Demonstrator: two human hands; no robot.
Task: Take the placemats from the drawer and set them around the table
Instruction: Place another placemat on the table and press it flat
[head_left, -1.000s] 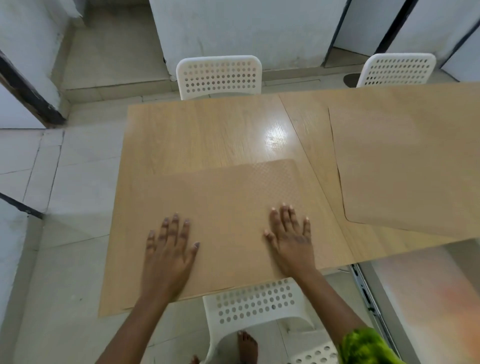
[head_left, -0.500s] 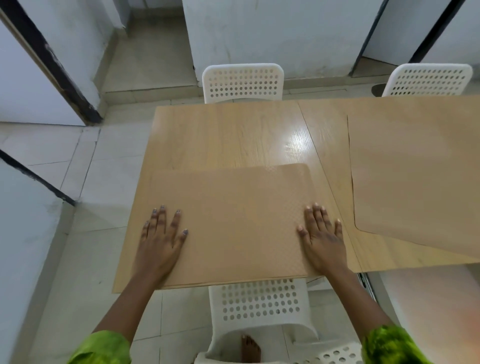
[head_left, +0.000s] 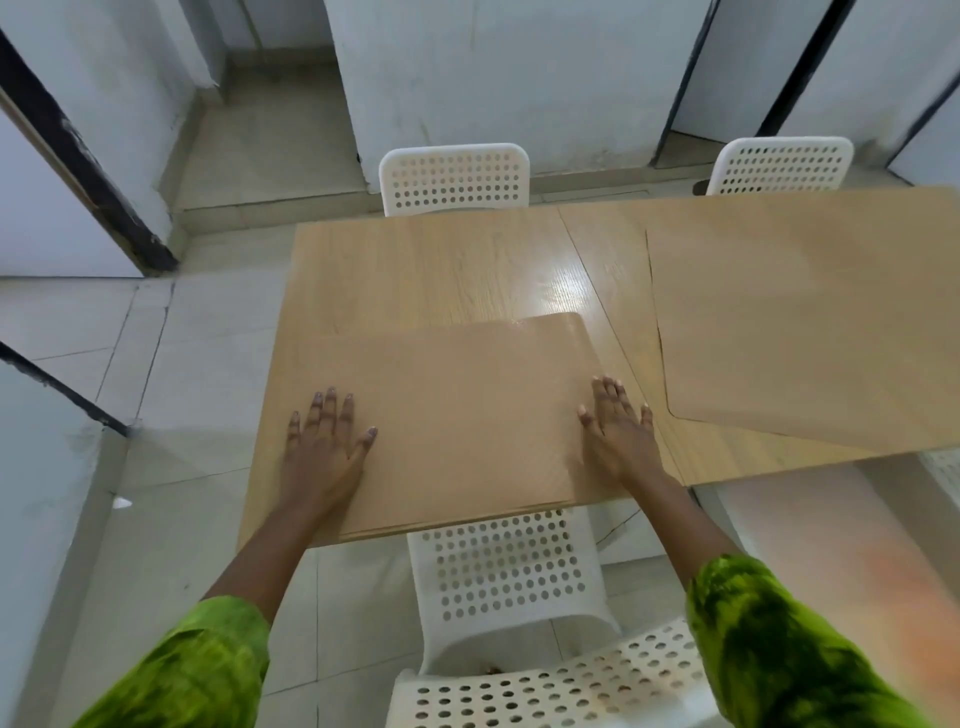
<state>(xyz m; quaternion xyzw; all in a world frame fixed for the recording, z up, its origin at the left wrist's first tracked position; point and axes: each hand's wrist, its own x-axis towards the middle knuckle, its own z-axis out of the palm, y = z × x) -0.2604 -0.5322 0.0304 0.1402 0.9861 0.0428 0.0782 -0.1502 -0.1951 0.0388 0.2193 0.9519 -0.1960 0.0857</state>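
A tan placemat lies flat at the near edge of the light wooden table. My left hand rests palm down on its left part with fingers spread. On the mat's right edge lies my right hand, also flat with fingers apart. A second, larger-looking tan placemat lies on the right part of the table, turned slightly askew and reaching the near edge.
A white perforated chair stands right below me at the near side. Two more white chairs stand at the far side. Tiled floor is to the left, white walls behind.
Both hands have slid outward across the near placemat, the left toward its left side and the right to its right edge. The view has pulled back and shifted left.
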